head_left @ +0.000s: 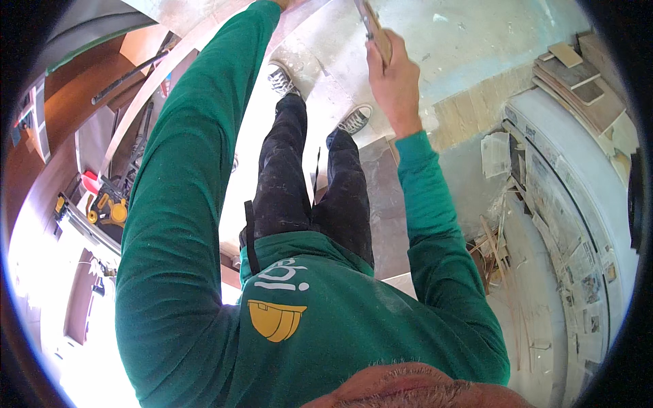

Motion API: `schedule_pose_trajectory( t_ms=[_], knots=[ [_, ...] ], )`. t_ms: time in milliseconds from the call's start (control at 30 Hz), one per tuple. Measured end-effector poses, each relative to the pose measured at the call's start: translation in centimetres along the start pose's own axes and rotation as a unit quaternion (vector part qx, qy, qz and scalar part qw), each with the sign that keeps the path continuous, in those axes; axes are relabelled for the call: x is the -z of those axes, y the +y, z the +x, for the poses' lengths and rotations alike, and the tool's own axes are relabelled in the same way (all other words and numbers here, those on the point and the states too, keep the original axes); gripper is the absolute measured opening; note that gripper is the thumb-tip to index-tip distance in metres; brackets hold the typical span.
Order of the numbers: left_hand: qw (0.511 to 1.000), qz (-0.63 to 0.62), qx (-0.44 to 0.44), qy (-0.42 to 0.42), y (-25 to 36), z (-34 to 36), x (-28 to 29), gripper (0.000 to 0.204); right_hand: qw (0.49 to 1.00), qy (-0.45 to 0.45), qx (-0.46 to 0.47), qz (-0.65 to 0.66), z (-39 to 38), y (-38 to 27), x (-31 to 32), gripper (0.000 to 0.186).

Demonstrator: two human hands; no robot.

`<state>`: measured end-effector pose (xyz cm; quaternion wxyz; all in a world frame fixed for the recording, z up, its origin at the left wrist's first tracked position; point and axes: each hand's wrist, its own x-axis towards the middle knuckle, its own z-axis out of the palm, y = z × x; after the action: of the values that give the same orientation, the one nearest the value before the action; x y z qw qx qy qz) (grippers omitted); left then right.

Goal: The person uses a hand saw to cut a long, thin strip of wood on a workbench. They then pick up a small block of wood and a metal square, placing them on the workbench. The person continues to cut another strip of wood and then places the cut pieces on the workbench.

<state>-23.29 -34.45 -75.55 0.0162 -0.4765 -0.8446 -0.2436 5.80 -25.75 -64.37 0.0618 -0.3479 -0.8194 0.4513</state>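
Right hand is closed around a thin wood strip at far centre, looks light and stiff, best held mid-length; left hand's grip is out of view.

Dusty floor, perhaps concrete

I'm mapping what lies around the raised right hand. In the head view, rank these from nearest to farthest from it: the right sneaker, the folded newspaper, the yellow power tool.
From the right hand:
1. Right sneaker, just below and left of it on the floor.
2. Folded newspaper, off to the right by the white curved surface.
3. Yellow power tool, far left, beyond the left sleeve.
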Motion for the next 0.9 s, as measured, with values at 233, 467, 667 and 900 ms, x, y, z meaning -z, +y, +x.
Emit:
schedule_pose_trajectory(
  t_ms=[233, 467, 667, 900],
  knots=[
    [0.999, 0.007, 0.034, -0.028, 0.2, 0.4, -0.3, 0.05, 0.998, -0.035, -0.048, -0.037, -11.6, 2.9, 6.6, 0.045],
    [1.0, 0.003, -0.012, -0.009, 0.3, 0.3, -0.3, 0.048, 0.998, 0.0, 0.058, -0.029, 4.7, -0.3, -0.9, 0.032],
    [1.0, 0.009, -0.012, 0.0, -0.7, 1.0, -1.0, 0.048, 0.999, -0.023, -0.037, -0.008, -3.7, 1.0, 2.6, 0.039],
    [0.999, 0.032, -0.008, 0.007, 0.7, -0.3, -0.3, 0.048, 0.999, -0.03, -0.041, -0.018, -8.7, 0.5, 6.4, 0.034]
  ],
)
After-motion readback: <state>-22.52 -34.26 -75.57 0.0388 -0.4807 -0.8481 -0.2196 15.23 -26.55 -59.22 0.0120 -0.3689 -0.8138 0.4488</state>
